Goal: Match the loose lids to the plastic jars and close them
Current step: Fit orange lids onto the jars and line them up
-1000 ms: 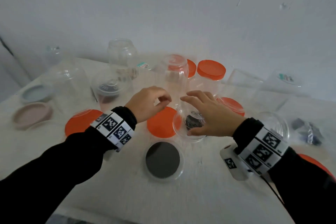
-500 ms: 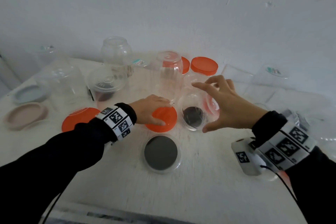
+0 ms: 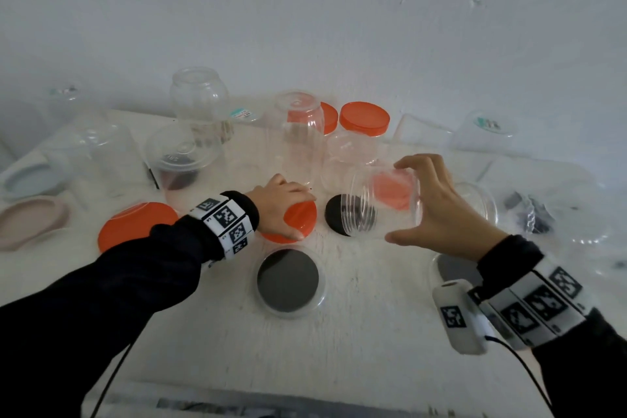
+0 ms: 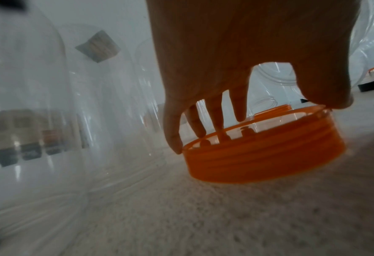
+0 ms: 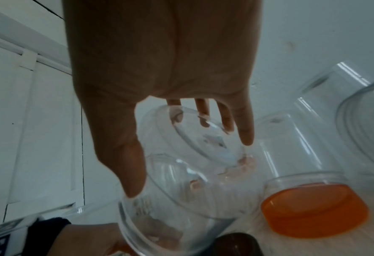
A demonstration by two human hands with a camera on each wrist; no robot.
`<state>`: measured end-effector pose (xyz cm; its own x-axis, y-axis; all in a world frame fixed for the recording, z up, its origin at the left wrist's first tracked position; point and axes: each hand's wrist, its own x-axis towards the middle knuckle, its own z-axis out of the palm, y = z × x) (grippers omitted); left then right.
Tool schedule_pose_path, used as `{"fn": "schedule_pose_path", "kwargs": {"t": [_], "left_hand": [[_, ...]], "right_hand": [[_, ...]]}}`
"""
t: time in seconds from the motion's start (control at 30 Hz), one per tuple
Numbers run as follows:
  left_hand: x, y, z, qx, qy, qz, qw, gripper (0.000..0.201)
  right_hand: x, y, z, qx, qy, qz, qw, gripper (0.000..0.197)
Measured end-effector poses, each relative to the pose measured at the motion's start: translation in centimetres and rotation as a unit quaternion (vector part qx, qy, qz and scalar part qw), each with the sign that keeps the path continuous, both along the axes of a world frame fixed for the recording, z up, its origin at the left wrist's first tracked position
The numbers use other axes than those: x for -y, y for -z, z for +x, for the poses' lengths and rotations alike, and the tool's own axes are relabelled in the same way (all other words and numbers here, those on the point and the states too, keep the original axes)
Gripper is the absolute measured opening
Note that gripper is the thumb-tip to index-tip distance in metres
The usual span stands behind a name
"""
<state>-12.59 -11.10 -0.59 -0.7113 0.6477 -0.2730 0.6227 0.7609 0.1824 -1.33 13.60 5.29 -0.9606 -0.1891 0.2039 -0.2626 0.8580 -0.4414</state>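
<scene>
My right hand (image 3: 431,204) grips a small clear jar (image 3: 380,205) by its base and holds it tilted on its side above the table, threaded mouth toward the left; the right wrist view shows the same jar (image 5: 195,173) between thumb and fingers. My left hand (image 3: 281,207) grasps an orange lid (image 3: 300,219) by the rim, fingers and thumb curled round its edge (image 4: 254,152), low over the table. A small black lid (image 3: 334,217) lies on the table just below the jar's mouth.
A clear lid with a black insert (image 3: 288,282) lies near the front. A larger orange lid (image 3: 135,224) lies at left, with pink (image 3: 30,222) and grey-blue (image 3: 27,176) lids beyond. Several clear jars, some upturned, and two orange-lidded jars (image 3: 363,132) crowd the back.
My right hand has lifted the small jar off the black lid and tipped it sideways. My left hand has closed on the orange lid's rim.
</scene>
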Motion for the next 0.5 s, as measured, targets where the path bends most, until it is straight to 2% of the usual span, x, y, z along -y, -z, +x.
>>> {"fn": "schedule_pose_path", "kwargs": {"t": [0.17,0.5], "left_hand": [[-0.2,-0.5,0.4,-0.002,-0.022,0.014,1.0,0.081],[-0.8,-2.9,2.8,-0.016,-0.08,0.085,0.993,0.079]], "right_hand": [[-0.5,0.9,1.7,0.02,-0.004,-0.033,0.999,0.095],[-1.3,2.3,4.7,0.031,0.039,-0.124,0.991,0.089]]}}
